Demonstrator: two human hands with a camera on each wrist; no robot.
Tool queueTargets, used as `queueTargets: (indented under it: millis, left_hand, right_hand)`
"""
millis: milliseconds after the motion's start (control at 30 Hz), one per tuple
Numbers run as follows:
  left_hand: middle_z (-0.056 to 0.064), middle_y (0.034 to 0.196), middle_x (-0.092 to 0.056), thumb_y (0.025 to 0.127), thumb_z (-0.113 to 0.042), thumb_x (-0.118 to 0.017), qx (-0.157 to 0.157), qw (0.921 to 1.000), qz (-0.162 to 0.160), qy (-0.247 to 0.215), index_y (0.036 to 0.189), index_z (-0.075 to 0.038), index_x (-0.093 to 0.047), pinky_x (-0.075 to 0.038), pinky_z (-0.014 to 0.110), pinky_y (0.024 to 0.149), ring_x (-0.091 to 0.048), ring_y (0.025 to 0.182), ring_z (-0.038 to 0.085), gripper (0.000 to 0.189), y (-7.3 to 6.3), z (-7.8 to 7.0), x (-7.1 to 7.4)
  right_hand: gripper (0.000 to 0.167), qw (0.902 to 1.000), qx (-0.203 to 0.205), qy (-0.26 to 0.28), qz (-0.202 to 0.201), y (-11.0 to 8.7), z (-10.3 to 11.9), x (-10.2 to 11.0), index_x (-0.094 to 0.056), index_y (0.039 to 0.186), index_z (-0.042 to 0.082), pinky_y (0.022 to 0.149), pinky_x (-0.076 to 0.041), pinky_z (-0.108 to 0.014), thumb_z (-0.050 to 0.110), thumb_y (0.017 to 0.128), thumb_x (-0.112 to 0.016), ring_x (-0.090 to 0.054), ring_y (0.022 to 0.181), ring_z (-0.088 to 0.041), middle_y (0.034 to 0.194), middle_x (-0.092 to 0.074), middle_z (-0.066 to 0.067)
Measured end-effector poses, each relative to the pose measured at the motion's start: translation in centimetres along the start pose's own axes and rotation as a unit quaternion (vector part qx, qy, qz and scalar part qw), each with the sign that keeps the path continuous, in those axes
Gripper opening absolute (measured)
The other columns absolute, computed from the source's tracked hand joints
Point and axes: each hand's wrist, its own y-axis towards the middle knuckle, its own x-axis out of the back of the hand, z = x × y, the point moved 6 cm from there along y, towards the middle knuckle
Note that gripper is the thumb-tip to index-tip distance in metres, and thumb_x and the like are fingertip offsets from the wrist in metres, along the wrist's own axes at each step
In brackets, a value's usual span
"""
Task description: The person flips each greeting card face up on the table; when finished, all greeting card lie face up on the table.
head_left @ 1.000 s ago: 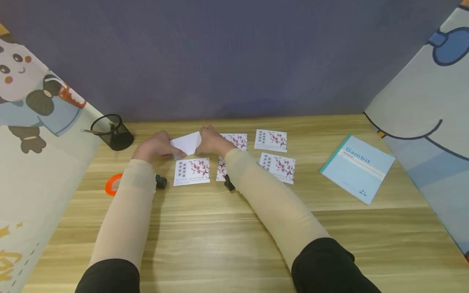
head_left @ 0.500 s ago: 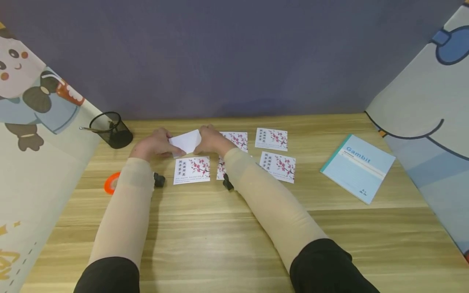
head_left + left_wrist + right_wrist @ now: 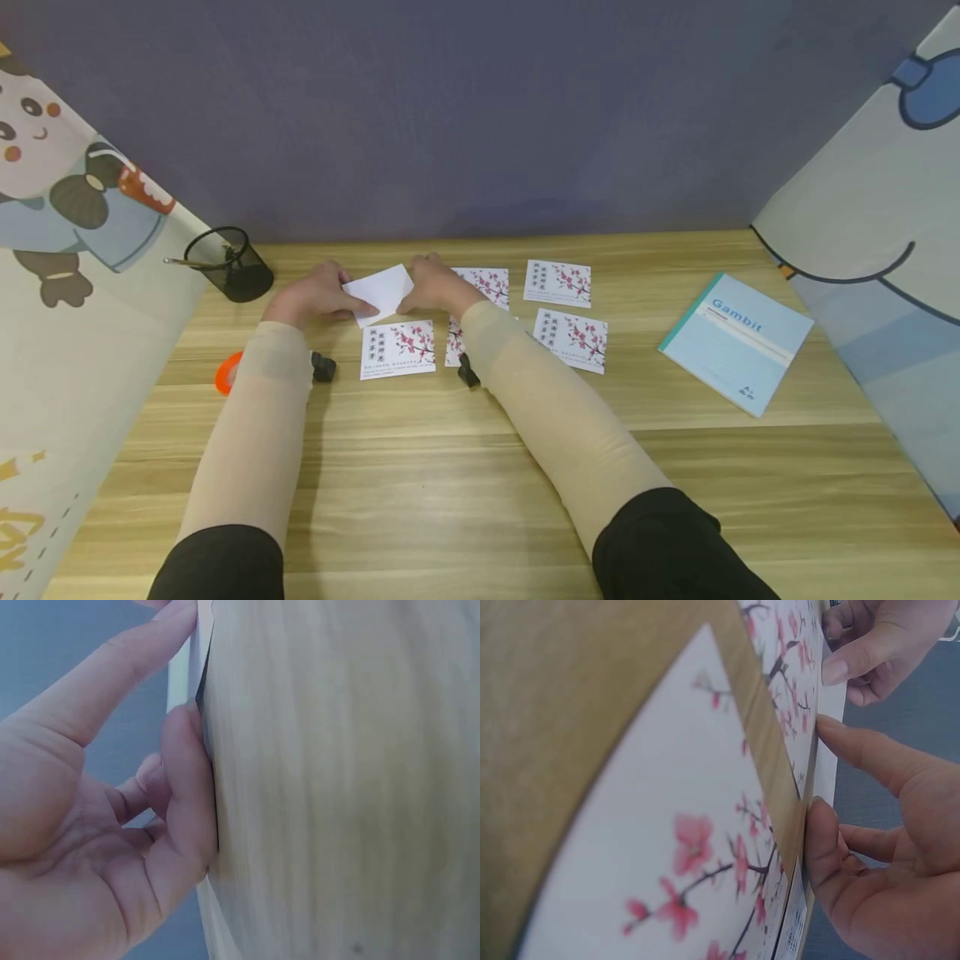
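A small white paper card (image 3: 378, 289), blank side up, spans the gap between the two hands near the back of the table. My left hand (image 3: 313, 293) pinches its left end, the thumb lying over the blank face. At the right end, my right hand (image 3: 437, 287) holds the edge between thumb and fingers, also seen in the right wrist view, where the right hand (image 3: 892, 832) faces the left hand (image 3: 889, 649). Directly in front lies a printed blossom card (image 3: 397, 350). Another blossom card (image 3: 483, 283) lies partly behind the right hand, and one more is mostly covered by that forearm.
Two further blossom cards (image 3: 558, 283) lie right of the right arm. A blue notebook (image 3: 737, 343) rests at the right. On the left stand a black mesh pen holder (image 3: 238, 271) and, partly under the left forearm, an orange ring (image 3: 227, 375). A dark wall closes off the back.
Both hands keep hold of the white card. The left hand has shifted slightly left, and a little more of the blank face shows.
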Motion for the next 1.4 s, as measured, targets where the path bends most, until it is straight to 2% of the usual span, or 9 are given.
queueTargets:
  millis: [167, 400, 500, 633, 767, 933, 1100, 1233, 1400]
  left_hand:
    - [0.011, 0.103, -0.057, 0.088, -0.032, -0.090, -0.014, 0.9994, 0.009, -0.029, 0.126, 0.006, -0.047, -0.051, 0.025, 0.068, -0.057, 0.080, 0.016, 0.069, 0.0, 0.0, 0.0]
    - [0.020, 0.130, -0.050, 0.094, -0.028, -0.084, 0.005, 0.9960, 0.037, -0.081, 0.146, 0.005, -0.029, -0.058, 0.025, 0.082, -0.059, 0.105, 0.022, 0.083, 0.1, 0.8, -0.3]
    - [0.023, 0.139, -0.044, 0.098, -0.023, -0.079, 0.007, 0.9934, 0.048, -0.104, 0.150, 0.006, -0.024, -0.059, 0.024, 0.087, -0.057, 0.115, 0.026, 0.082, 0.3, 0.9, -0.5]
    - [0.024, 0.139, -0.041, 0.099, -0.017, -0.076, 0.007, 0.9916, 0.052, -0.118, 0.152, 0.007, -0.022, -0.060, 0.022, 0.085, -0.057, 0.114, 0.026, 0.079, 0.4, 0.8, -0.6]
    - [0.021, 0.135, -0.042, 0.099, -0.017, -0.077, 0.006, 0.9910, 0.051, -0.123, 0.153, 0.007, -0.022, -0.060, 0.022, 0.083, -0.060, 0.108, 0.022, 0.080, 0.2, 0.7, -0.6]
    - [0.020, 0.134, -0.042, 0.101, -0.014, -0.074, -0.002, 0.9887, 0.048, -0.142, 0.152, 0.007, -0.024, -0.060, 0.021, 0.082, -0.061, 0.104, 0.019, 0.074, 0.1, 0.5, -0.6]
    - [0.019, 0.129, -0.045, 0.102, -0.006, -0.069, -0.019, 0.9818, 0.055, -0.181, 0.148, 0.008, -0.027, -0.062, 0.020, 0.082, -0.064, 0.099, 0.017, 0.063, -0.1, 0.2, -0.6]
    - [0.018, 0.128, -0.044, 0.103, -0.002, -0.065, -0.025, 0.9784, 0.056, -0.197, 0.145, 0.007, -0.029, -0.062, 0.021, 0.082, -0.062, 0.097, 0.016, 0.056, -0.3, -0.1, -0.4]
    - [0.015, 0.126, -0.040, 0.104, -0.004, -0.064, -0.018, 0.9786, 0.047, -0.199, 0.147, 0.006, -0.027, -0.062, 0.022, 0.084, -0.059, 0.098, 0.017, 0.057, -0.4, -0.4, -0.1]
  right_hand:
    - [0.089, 0.9999, -0.002, 0.017, 0.001, -0.1, -0.2, 0.2, -0.040, 0.162, 0.005, 0.129, -0.040, -0.051, 0.029, 0.089, -0.086, -0.047, 0.148, -0.036, 0.164, -0.037, -0.017]
    - [0.065, 0.9911, 0.023, 0.129, 0.027, -0.2, -0.3, 0.3, -0.052, 0.154, 0.004, 0.120, -0.050, -0.046, 0.013, 0.095, -0.078, -0.060, 0.133, -0.031, 0.149, -0.058, -0.015]
    - [0.049, 0.9882, 0.028, 0.147, 0.032, -0.2, -0.5, 0.2, -0.058, 0.144, 0.002, 0.101, -0.059, -0.039, 0.010, 0.098, -0.073, -0.066, 0.111, -0.027, 0.132, -0.067, -0.013]
    - [0.033, 0.9923, 0.020, 0.118, 0.032, -0.2, -0.7, 0.2, -0.059, 0.131, 0.003, 0.078, -0.053, -0.033, 0.014, 0.102, -0.069, -0.056, 0.086, -0.019, 0.105, -0.061, -0.007]
    - [0.023, 0.9938, 0.003, 0.105, 0.037, -0.1, -0.9, 0.2, -0.056, 0.122, 0.005, 0.073, -0.048, -0.032, 0.016, 0.104, -0.065, -0.048, 0.076, -0.016, 0.090, -0.051, -0.002]
    - [0.028, 0.9924, 0.001, 0.121, 0.023, 0.1, -1.4, 0.2, -0.059, 0.131, 0.004, 0.080, -0.052, -0.034, 0.019, 0.108, -0.060, -0.053, 0.079, -0.016, 0.093, -0.057, -0.004]
    - [0.046, 0.9861, -0.010, 0.165, 0.011, 0.4, -2.1, 0.2, -0.050, 0.151, 0.004, 0.092, -0.058, -0.035, 0.023, 0.110, -0.059, -0.061, 0.085, -0.017, 0.121, -0.065, -0.013]
    - [0.049, 0.9791, -0.010, 0.203, 0.007, 0.6, -2.3, 0.2, -0.047, 0.153, 0.004, 0.088, -0.061, -0.032, 0.021, 0.110, -0.060, -0.062, 0.085, -0.015, 0.138, -0.059, -0.012]
    - [0.051, 0.9742, -0.007, 0.225, 0.016, 0.4, -2.1, 0.4, -0.045, 0.154, 0.003, 0.075, -0.062, -0.028, 0.019, 0.108, -0.063, -0.059, 0.079, -0.016, 0.113, -0.063, -0.013]
